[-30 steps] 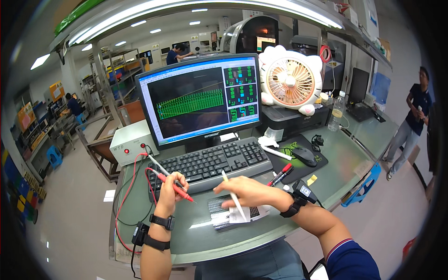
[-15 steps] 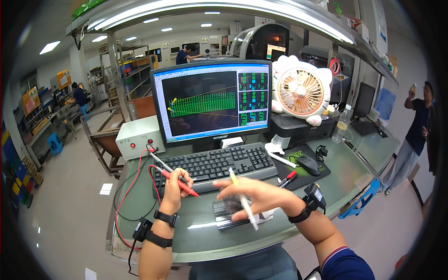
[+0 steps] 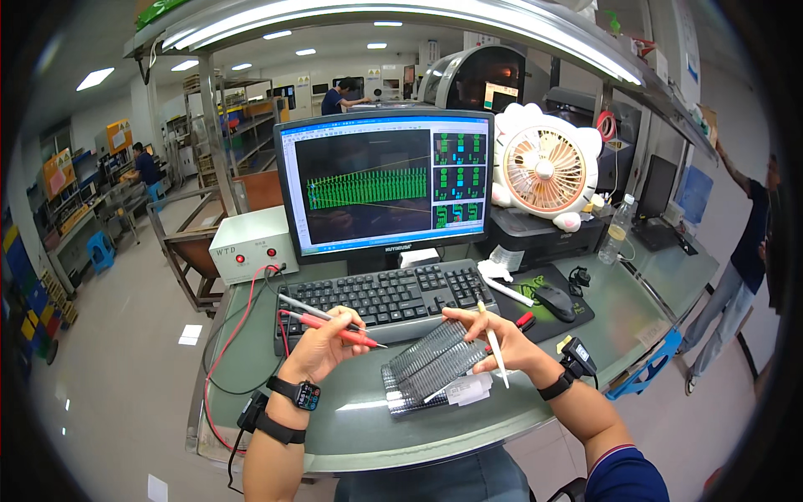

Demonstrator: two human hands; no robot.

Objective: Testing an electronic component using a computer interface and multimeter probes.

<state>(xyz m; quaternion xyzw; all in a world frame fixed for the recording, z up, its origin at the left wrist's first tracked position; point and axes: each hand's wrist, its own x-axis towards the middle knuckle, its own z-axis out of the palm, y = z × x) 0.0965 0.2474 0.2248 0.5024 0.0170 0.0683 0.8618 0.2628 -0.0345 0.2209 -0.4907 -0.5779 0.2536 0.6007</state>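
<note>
My left hand is closed round two test probes, a red one and a grey one. The red probe's metal tip points right, toward the dark panel. My right hand grips a dark, flat, grid-patterned panel by its right edge, tilted up off the desk. A slim white pen-like tool is also held between its fingers. Beneath the raised panel lies another dark patterned piece, partly covered. A white paper slip lies beside it.
Behind my hands are a black keyboard and a monitor. A white control box with probe cables stands left. To the right are a mouse, a red-capped marker, a fan and a bottle. Someone stands far right.
My right hand has moved right and taken hold of the panel, lifting and tilting it. My left hand has turned slightly, with both probes still in it. The standing person has raised an arm.
</note>
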